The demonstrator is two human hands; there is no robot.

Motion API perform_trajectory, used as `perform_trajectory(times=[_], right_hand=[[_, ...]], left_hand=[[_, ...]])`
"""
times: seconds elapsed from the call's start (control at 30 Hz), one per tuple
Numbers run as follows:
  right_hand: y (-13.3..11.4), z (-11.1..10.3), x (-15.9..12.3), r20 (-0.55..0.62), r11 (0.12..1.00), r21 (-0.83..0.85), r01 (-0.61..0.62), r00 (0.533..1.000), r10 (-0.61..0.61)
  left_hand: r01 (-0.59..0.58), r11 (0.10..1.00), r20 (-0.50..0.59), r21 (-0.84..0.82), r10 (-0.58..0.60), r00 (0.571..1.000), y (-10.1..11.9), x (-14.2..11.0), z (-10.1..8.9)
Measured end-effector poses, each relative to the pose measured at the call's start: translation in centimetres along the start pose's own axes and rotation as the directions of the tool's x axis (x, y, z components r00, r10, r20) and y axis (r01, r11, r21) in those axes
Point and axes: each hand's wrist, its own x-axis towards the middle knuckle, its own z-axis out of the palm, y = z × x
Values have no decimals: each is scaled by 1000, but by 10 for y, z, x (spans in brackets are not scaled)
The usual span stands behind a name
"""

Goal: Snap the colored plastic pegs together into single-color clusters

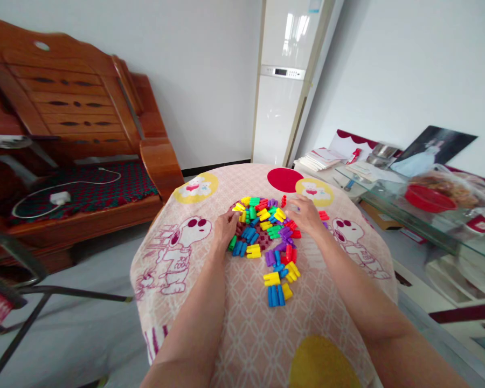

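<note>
A pile of colourful plastic building blocks, made of joined tubes, lies on the round table. At its left edge my left hand (226, 226) is closed, its fingertips together at a yellow block (238, 207). A green block (232, 243) and several blue blocks (249, 235) lie close to that hand. My right hand (304, 213) is over the pile's right side, fingers apart and slightly curled, with no block visible in them. Just left of its fingers is a red block (283, 201). Nearer to me are yellow blocks (272, 278) and a blue block (276, 296).
A patterned cloth (250, 334) covers the table. On the left stands a wooden bench (76, 102) with a white cable adapter (60, 198). A glass-topped cabinet (388, 199) at right holds papers and a red bowl (428, 198). A white air conditioner (278, 113) stands behind.
</note>
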Motion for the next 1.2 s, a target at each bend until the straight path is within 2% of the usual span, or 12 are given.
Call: perform_trajectory(times=[0.07, 0.17, 0.27, 0.37, 0.53, 0.7, 0.83, 0.9, 0.97, 1.03, 1.1, 1.2], right_hand=[[39, -5, -4, -72, 988, 69, -139, 987, 144], [86, -8, -16, -140, 911, 82, -404, 900, 412], [105, -2, -22, -113, 833, 111, -542, 826, 552], [96, 13, -13, -34, 828, 169, -534, 837, 546], [49, 40, 17, 91, 872, 336, -355, 934, 345], [-15, 58, 13, 46, 832, 539, -133, 991, 129], [-56, 52, -10, 2, 784, 621, -20, 1000, 24], [-58, 42, -16, -6, 768, 641, -9, 1000, 16], [-44, 33, -16, -40, 781, 623, -37, 996, 79], [-21, 26, -13, -68, 810, 572, -130, 976, 205], [0, 27, -14, -31, 806, 522, -280, 938, 345], [6, 39, -27, 36, 787, 490, -374, 911, 411]], left_hand=[[-41, 993, -87, 106, 50, 995, -1, 1, -2], [-87, 966, -205, 243, 139, 969, -2, 4, -5], [-119, 968, -225, 220, 169, 960, -4, 9, -4], [-141, 980, -180, 142, 166, 970, -7, 12, 0], [-197, 969, -154, 148, 219, 963, -11, 15, 2], [-223, 961, -108, 167, 242, 964, -9, 17, 2], [-221, 964, -85, 146, 235, 968, -9, 18, 4], [-217, 967, -89, 133, 230, 969, -9, 18, 5], [-225, 967, -94, 120, 237, 967, -9, 18, 5], [-236, 966, -99, 110, 247, 964, -9, 17, 5], [-237, 966, -99, 104, 247, 964, -9, 16, 4], [-235, 967, -84, 94, 243, 966, -9, 16, 5]])
